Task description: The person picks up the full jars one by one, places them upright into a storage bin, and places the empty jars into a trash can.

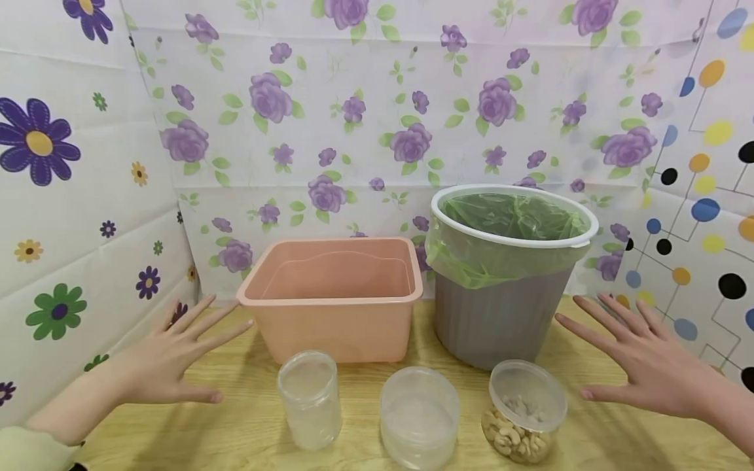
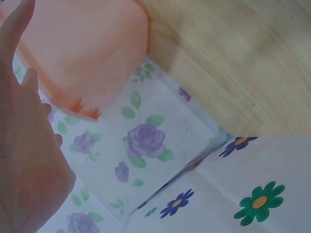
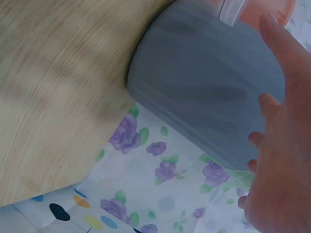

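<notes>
Nearest row: three clear plastic jars stand in a line along the front of the wooden table (image 1: 589,445).
Left jar: a tall empty jar (image 1: 309,399), upright, no lid that I can see.
Middle jar: a wide low jar (image 1: 419,416), clear and empty-looking, just beside the tall one.
Right jar: the jar of cashews (image 1: 524,412), lidded, nuts heaped in its lower part; it stands in front of the grey bin.
Left hand: the left hand (image 1: 171,356) is held flat with fingers spread and straight, palm down over the table, left of the pink tub and apart from it. It holds nothing. A pale green sleeve (image 1: 26,448) shows at the wrist.
Right hand: the right hand (image 1: 639,356) mirrors it, fingers spread and straight, hovering right of the bin and the cashew jar, touching neither. In the right wrist view the fingers lie close beside the bin's grey wall, but I cannot tell contact there.
Pink tub: a rectangular pink tub (image 1: 336,327) sits behind the tall jar, open top, nothing visible inside.
Grey bin: a round grey bin (image 1: 495,320) with a white rim and a green bag liner (image 1: 506,219) folded over its edge, just right of the tub.
Backdrop: floral sheeting (image 1: 365,131) with purple roses hangs behind; flowered and dotted sheets at the sides.
</notes>
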`<state>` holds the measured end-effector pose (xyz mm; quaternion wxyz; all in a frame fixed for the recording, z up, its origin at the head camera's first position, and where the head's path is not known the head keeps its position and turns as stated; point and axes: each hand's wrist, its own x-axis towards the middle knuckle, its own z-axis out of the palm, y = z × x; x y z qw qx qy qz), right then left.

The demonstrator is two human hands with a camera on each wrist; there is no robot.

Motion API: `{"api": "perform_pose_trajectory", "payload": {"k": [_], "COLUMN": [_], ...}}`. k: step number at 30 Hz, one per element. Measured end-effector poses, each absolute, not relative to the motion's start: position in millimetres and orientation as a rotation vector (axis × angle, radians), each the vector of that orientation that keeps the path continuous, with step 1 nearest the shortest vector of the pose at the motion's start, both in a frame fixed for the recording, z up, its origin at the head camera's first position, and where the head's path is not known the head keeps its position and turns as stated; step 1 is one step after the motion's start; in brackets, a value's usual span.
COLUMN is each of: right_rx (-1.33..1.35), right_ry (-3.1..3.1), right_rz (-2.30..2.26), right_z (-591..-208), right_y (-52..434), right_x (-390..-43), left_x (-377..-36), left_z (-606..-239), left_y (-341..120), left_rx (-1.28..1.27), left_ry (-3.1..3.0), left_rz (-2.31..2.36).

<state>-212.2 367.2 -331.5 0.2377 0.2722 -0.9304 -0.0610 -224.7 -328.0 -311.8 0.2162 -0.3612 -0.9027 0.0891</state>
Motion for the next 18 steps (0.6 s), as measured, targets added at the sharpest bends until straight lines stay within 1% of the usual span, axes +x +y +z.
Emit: {"api": "perform_pose_trajectory", "payload": {"k": [6, 18], "right_rx": [0.815, 0.858], "right_ry": [-2.528, -2.544], "right_rz": [-0.170, -0.122], "right_z": [-328, -327], "right_y": [361, 344], "right_x": [-212, -217], "left_x": [-228, -240], "left_z": [-303, -287], "left_y": [-327, -323], "left_rx": [-0.970, -0.803], "left_ry": [-2.501, -2.641], "left_rz": [0.204, 0.031]}}
